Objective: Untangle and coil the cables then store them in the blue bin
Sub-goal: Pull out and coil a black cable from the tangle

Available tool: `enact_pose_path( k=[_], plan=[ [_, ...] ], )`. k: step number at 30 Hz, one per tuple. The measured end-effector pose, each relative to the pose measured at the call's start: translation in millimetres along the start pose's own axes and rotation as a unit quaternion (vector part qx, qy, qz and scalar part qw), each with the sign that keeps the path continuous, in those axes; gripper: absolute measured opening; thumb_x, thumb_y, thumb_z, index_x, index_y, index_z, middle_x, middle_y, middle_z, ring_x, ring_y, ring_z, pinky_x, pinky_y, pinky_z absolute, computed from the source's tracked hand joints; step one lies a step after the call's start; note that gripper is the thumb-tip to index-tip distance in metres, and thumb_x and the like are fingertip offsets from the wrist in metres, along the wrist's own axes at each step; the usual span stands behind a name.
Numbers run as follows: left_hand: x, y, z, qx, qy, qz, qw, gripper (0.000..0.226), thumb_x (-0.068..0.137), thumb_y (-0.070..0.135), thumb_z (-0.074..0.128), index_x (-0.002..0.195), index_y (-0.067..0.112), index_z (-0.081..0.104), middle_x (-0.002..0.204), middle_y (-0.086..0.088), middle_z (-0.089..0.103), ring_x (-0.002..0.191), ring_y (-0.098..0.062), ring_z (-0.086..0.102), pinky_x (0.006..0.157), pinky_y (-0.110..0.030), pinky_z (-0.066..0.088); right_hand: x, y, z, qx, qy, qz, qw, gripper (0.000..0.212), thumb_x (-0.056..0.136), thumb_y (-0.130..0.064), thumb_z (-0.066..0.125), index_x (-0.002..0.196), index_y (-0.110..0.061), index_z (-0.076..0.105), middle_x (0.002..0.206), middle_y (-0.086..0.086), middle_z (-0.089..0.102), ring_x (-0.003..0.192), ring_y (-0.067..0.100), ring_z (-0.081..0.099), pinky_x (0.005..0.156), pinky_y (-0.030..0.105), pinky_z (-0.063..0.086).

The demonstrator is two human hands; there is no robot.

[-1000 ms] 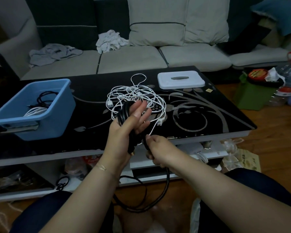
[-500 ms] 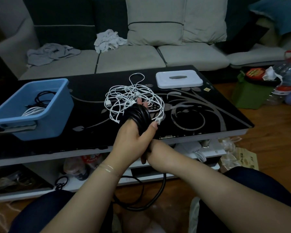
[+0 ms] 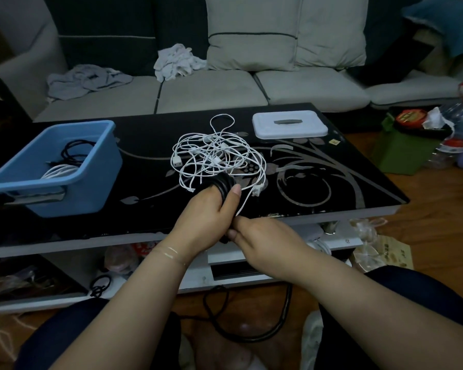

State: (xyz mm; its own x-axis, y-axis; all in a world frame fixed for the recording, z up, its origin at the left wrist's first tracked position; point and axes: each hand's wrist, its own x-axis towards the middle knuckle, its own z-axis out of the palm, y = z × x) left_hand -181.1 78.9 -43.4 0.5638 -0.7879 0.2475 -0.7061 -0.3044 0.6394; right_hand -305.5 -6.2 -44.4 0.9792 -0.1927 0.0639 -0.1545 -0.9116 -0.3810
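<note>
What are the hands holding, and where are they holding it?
The left hand grips the wound loops of a black cable; the right hand pinches its loose strand just below.

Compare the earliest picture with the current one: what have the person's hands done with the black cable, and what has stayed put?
The left hand, open-fingered before, now grips the black cable coil. The right hand keeps pinching the strand below, moved closer under the left. The white cable tangle, blue bin and white box stayed put.
</note>
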Motion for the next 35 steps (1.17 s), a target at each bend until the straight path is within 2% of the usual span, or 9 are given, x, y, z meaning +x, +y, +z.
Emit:
enact_pose_path(
  k=[7, 9, 14, 17, 20, 22, 26, 29, 35],
  plan=[
    [-1, 3, -2, -0.055, 0.043, -0.017, 0.997, 0.046, 0.083, 0.069, 0.039, 0.089, 0.025, 0.053, 0.086, -0.008, 0.068, 0.083, -0.023, 0.065, 0.074, -0.04, 0.051, 6, 5, 6, 0.14, 0.023, 0.077, 0.987, 0.014, 0.1, -0.034, 0.04, 0.093, -0.023, 0.046, 0.08, 0.001, 0.056, 0.078, 0.027, 0.055, 0.067, 0.039, 0.045],
    [-2, 8, -4, -0.19, 0.083, -0.052, 0.977, 0.041, 0.084, 0.048, 0.062, 0.12, 0.029, 0.054, 0.087, -0.002, 0.072, 0.082, -0.017, 0.07, 0.076, -0.036, 0.055, 10, 11, 7, 0.214, 0.022, 0.098, 0.972, 0.018, 0.1, -0.032, 0.039, 0.084, -0.025, 0.044, 0.071, 0.001, 0.054, 0.068, 0.024, 0.055, 0.064, 0.041, 0.045],
    [1, 17, -9, -0.425, 0.274, -0.093, 0.858, 0.04, 0.096, 0.007, 0.054, 0.134, 0.013, 0.044, 0.09, 0.018, 0.069, 0.06, -0.008, 0.067, 0.058, -0.019, 0.05, 18, 4, 17, 0.464, -0.037, 0.209, 0.86, 0.031, 0.104, -0.026, 0.033, 0.078, -0.015, 0.047, 0.06, 0.002, 0.048, 0.038, 0.007, 0.03, 0.037, 0.017, 0.022],
    [2, 18, -23, -0.531, 0.32, -0.121, 0.775, 0.039, 0.097, 0.007, 0.05, 0.136, 0.004, 0.045, 0.127, 0.002, 0.061, 0.054, -0.007, 0.063, 0.053, -0.018, 0.047, 22, 9, 17, 0.576, -0.083, 0.288, 0.76, 0.032, 0.104, -0.028, 0.032, 0.082, -0.014, 0.049, 0.05, -0.006, 0.033, 0.037, 0.003, 0.021, 0.031, 0.013, 0.012],
    [2, 14, -42, -0.618, 0.338, -0.14, 0.695, 0.034, 0.093, 0.007, 0.052, 0.127, 0.002, 0.053, 0.12, -0.008, 0.066, 0.052, -0.007, 0.059, 0.049, -0.017, 0.043, 25, 17, 12, 0.629, -0.098, 0.324, 0.7, 0.026, 0.104, -0.026, 0.033, 0.088, -0.016, 0.049, 0.044, -0.009, 0.028, 0.034, 0.002, 0.019, 0.028, 0.012, 0.011],
    [1, 11, -52, -0.629, 0.345, -0.137, 0.683, 0.032, 0.092, 0.008, 0.052, 0.124, 0.003, 0.056, 0.114, -0.006, 0.069, 0.05, -0.006, 0.057, 0.049, -0.017, 0.042, 27, 21, 13, 0.599, -0.053, 0.324, 0.73, 0.021, 0.103, -0.024, 0.034, 0.087, -0.019, 0.047, 0.047, -0.008, 0.032, 0.036, 0.003, 0.023, 0.03, 0.013, 0.015],
    [-5, 14, -53, -0.575, 0.359, -0.122, 0.725, 0.036, 0.095, 0.005, 0.047, 0.13, 0.002, 0.05, 0.126, -0.004, 0.064, 0.05, -0.006, 0.059, 0.052, -0.019, 0.045, 25, 28, 20, 0.185, 0.1, 0.212, 0.954, 0.024, 0.102, -0.03, 0.034, 0.087, -0.021, 0.051, 0.078, -0.003, 0.054, 0.067, 0.017, 0.05, 0.058, 0.029, 0.039],
    [-6, 13, -51, -0.558, 0.365, -0.117, 0.736, 0.038, 0.096, 0.005, 0.047, 0.134, 0.001, 0.047, 0.13, -0.004, 0.061, 0.054, -0.008, 0.063, 0.054, -0.019, 0.046, 24, 32, 10, 0.038, 0.132, 0.169, 0.976, 0.031, 0.103, -0.033, 0.03, 0.096, -0.016, 0.056, 0.094, 0.002, 0.06, 0.085, 0.025, 0.056, 0.065, 0.034, 0.04],
    [-7, 6, -63, -0.628, 0.382, -0.145, 0.663, 0.035, 0.094, 0.009, 0.051, 0.128, 0.001, 0.051, 0.127, -0.01, 0.062, 0.075, -0.013, 0.071, 0.06, -0.018, 0.05, 17, 25, -8, -0.038, 0.016, 0.025, 0.999, 0.031, 0.101, -0.044, 0.03, 0.118, -0.024, 0.044, 0.091, 0.008, 0.064, 0.086, 0.032, 0.059, 0.068, 0.037, 0.044]
  ],
)
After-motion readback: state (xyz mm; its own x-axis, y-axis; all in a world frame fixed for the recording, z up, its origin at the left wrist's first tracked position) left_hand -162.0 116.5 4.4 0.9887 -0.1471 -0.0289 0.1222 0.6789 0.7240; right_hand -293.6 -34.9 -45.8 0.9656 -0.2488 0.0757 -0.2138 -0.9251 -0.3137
